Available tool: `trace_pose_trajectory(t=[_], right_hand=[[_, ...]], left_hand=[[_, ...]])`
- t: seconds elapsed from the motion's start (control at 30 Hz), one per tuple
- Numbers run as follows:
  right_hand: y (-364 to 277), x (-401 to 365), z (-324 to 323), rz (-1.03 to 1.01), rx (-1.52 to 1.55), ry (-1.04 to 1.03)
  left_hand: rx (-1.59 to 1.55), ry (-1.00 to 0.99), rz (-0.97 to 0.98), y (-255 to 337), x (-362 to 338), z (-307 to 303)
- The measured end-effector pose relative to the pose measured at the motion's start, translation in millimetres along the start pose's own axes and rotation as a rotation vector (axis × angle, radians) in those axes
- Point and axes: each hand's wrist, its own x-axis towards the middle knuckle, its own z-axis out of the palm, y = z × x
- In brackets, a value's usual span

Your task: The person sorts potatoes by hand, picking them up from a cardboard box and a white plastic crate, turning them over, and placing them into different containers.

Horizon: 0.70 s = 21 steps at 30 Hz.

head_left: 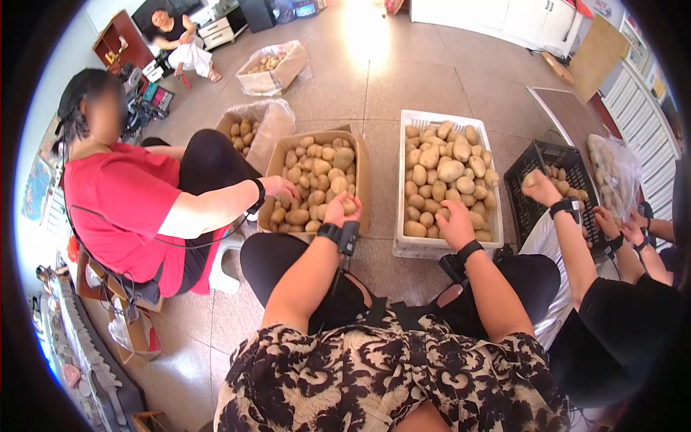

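Observation:
My left hand is closed around a potato at the near right corner of a cardboard box filled with potatoes. Over the near part of a white plastic crate, my right hand reaches down with bent fingers against a potato; part of its grip is hidden. Potatoes of mixed sizes are heaped up to the crate's rim. Both my wrists wear black straps with small devices.
A person in red at left has a hand in the same cardboard box. At right, other people's hands work around a black crate with potatoes. Lined boxes of potatoes and a plastic bag stand farther out. Someone sits at the back.

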Motion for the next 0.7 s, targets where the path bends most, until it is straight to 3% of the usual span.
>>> trace_pose_trajectory(t=[0.03,0.1,0.23,0.43,0.6,0.7], right_hand=[[4.0,-0.9,2.1,-0.007,-0.004,-0.019],[18.0,-5.1,8.4,0.027,-0.295,0.005],[11.2,-9.5,2.4,0.165,-0.339,-0.164],[9.9,-8.4,6.0,0.172,-0.383,-0.284],[10.2,-8.0,4.7,0.179,-0.383,-0.280],[11.5,-8.5,5.6,0.180,-0.323,-0.255]], left_hand=[[-0.041,-0.016,0.042,8.8,13.6,-8.8],[-0.046,0.070,0.113,16.8,10.1,-5.0],[-0.107,0.155,0.250,18.1,-15.1,4.6],[-0.237,0.193,0.404,32.3,6.2,-10.4],[-0.330,0.258,0.370,36.0,7.6,-11.9],[-0.395,0.108,0.286,54.6,51.1,-47.0]])
